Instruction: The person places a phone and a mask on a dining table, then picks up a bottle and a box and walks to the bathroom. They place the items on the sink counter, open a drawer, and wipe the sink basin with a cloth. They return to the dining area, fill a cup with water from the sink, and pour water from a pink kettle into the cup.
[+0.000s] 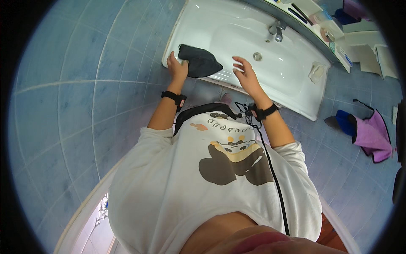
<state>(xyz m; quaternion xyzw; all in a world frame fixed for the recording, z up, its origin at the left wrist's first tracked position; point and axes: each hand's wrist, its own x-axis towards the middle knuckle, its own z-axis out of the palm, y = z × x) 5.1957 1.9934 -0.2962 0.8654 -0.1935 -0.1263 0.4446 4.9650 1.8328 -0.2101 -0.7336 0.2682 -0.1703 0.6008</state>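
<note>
A dark folded cloth item point(201, 62), perhaps a cap or pouch, lies on the left end of the white ceramic sink point(215, 17), partly over its front rim. My left hand point(178, 68) is at its left edge with thumb and fingers apart; the thumb overlaps the fabric, though a firm grip is not visible. To the right of the cloth, my right hand point(245, 74) hovers over the front of the basin, fingers spread and slightly curled, holding nothing. Both wrists wear black straps with small devices.
The chrome faucet point(278, 33) stands at the back, with a drain point(257, 56) in the basin. A bar of soap point(316, 72) sits at the right end. A shelf point(317, 23) holds toiletries. Purple and blue towels point(374, 135) hang right. A black cable point(276, 177) crosses my front.
</note>
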